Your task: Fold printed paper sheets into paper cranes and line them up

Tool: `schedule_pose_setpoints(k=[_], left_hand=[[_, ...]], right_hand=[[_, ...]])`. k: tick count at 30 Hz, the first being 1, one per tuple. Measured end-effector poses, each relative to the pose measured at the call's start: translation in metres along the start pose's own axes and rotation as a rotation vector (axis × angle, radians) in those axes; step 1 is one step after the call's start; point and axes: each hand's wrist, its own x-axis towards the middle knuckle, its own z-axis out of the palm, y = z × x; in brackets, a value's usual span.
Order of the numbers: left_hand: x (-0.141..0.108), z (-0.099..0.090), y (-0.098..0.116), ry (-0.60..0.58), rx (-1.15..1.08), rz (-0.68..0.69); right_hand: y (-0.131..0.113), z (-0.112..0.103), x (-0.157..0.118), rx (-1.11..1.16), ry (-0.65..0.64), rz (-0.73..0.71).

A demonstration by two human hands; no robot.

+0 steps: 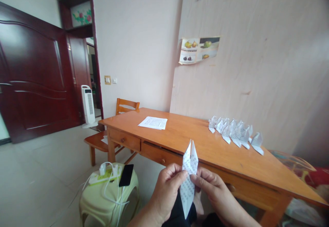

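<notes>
Between my two hands is a folded sheet of printed paper (189, 165), long and narrow, with two points at the top and one at the bottom. My left hand (168, 186) pinches its left edge near the middle, thumb in front. On the opposite edge, the thumb and fingers of my right hand (209, 182) pinch it at about the same height. Fingertips behind the paper are hidden. It is held upright in front of the wooden table (180, 131), above my lap.
Several folded paper figures (232, 131) stand in rows at the table's right. A stack of printed sheets (153, 122) lies on its left part. A pale green stool (100, 194) bears a power strip (102, 176), cables and a phone (126, 175). Behind is a wooden chair (127, 105).
</notes>
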Motion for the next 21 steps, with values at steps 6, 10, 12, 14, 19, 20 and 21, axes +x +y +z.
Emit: schedule_pose_setpoints(k=[6, 10, 12, 14, 19, 20, 21], left_hand=[[0.002, -0.002, -0.003, 0.025, 0.036, 0.010], [0.002, -0.003, -0.005, 0.022, 0.054, -0.002], [0.002, -0.003, -0.005, 0.010, 0.046, -0.015], [0.001, -0.003, -0.005, 0.004, 0.047, -0.018], [0.001, -0.003, 0.001, -0.014, 0.116, -0.033], [0.001, -0.003, 0.002, -0.019, 0.125, -0.041], [0.002, -0.003, 0.003, -0.022, 0.132, -0.052]], right_hand=[[-0.001, 0.004, 0.002, -0.020, 0.048, 0.003], [-0.001, 0.008, 0.004, -0.017, 0.067, -0.022], [0.001, 0.008, 0.005, -0.011, 0.083, -0.033], [0.003, 0.006, 0.004, -0.009, 0.086, -0.041], [0.010, -0.001, 0.003, -0.093, 0.049, -0.065], [0.011, -0.002, 0.003, -0.144, 0.047, -0.079], [0.011, -0.003, 0.003, -0.208, 0.046, -0.098]])
